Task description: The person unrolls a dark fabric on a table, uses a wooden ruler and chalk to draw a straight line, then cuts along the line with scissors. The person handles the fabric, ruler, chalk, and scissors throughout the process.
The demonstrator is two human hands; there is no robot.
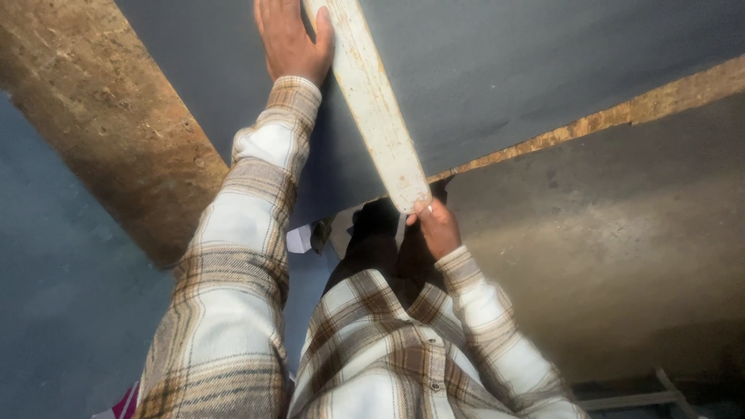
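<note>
A long flat whitish bar, worn and rust-speckled, lies across a large dark grey board. My left hand reaches far out in a plaid sleeve and presses flat on the board, its thumb against the bar's left edge. My right hand is close to my body and grips the bar's rounded near end between fingers and thumb. The board's raw brown cut edge runs up to the right from there.
A rough brown wooden beam runs diagonally at the left beside the board. Grey concrete floor lies to the right. A metal frame part shows at the bottom right, and a pink object at the bottom left.
</note>
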